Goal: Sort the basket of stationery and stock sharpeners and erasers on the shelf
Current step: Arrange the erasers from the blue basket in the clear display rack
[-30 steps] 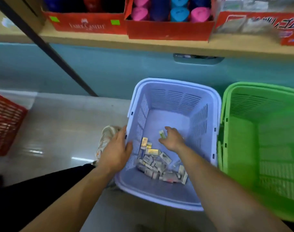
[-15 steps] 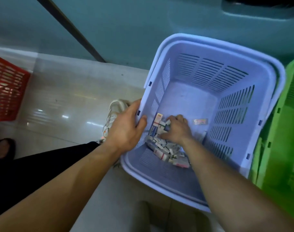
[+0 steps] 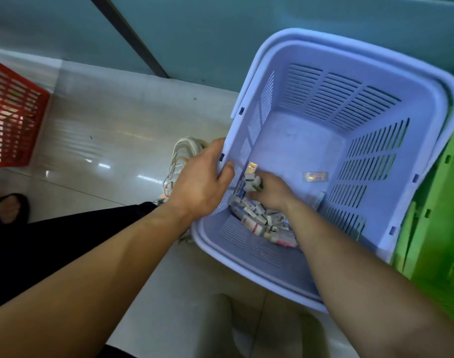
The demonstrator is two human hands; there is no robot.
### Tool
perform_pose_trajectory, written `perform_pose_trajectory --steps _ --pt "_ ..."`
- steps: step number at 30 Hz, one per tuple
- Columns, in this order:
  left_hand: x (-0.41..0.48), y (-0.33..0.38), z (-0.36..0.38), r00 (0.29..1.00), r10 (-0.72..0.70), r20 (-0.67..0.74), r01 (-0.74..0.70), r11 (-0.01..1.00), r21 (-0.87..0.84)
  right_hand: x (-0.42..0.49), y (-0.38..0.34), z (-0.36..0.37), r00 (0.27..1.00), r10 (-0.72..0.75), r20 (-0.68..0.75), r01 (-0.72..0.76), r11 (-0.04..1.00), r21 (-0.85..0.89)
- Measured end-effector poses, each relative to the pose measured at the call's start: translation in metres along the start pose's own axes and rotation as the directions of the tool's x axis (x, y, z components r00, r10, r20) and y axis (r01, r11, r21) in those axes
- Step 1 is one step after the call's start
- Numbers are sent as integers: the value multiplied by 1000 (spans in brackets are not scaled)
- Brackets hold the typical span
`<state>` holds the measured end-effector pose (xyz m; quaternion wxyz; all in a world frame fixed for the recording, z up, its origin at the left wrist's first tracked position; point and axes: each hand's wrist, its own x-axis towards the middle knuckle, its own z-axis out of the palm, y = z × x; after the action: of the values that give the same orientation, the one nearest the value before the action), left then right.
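Head view: left hand [image 3: 198,184] grips basket [image 3: 311,140] rim, right hand [image 3: 271,193] clenched on small packs [image 3: 249,182] at its left wall. Hold basket steady, lift straight.

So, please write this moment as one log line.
left hand: holds lilac plastic basket rim | right hand: grips small white packets inside

Glossy floor [image 3: 104,125] bearing lilac basket [image 3: 311,94], red basket [image 3: 14,112]

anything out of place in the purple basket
One small packet lies alone on the purple basket floor, apart from the pile that the right hand grips into. Nothing looks damaged or spilled outside.
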<state>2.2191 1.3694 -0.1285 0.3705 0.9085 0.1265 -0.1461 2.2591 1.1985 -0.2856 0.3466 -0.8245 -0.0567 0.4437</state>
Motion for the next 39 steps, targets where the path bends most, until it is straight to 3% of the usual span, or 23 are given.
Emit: perform_pose_trajectory --steps 4,8,24,32,39 --pt "0 0 0 1000 -3 1 3 1000 2 -5 -7 -8 998 -2 66 3 1000 -26" --pt "0 1 1 1000 -12 -2 12 1000 12 -13 -4 -2 990 3 142 39 956 -292" --pt "1 1 -1 1000 4 5 -4 1000 23 -25 -10 8 973 111 205 -44 951 -305" --pt "1 1 0 1000 3 7 -4 1000 25 -26 -5 5 971 62 232 8 957 -289" --pt "1 1 -1 1000 2 2 -3 1000 13 -23 -4 10 948 103 301 -47 981 -189"
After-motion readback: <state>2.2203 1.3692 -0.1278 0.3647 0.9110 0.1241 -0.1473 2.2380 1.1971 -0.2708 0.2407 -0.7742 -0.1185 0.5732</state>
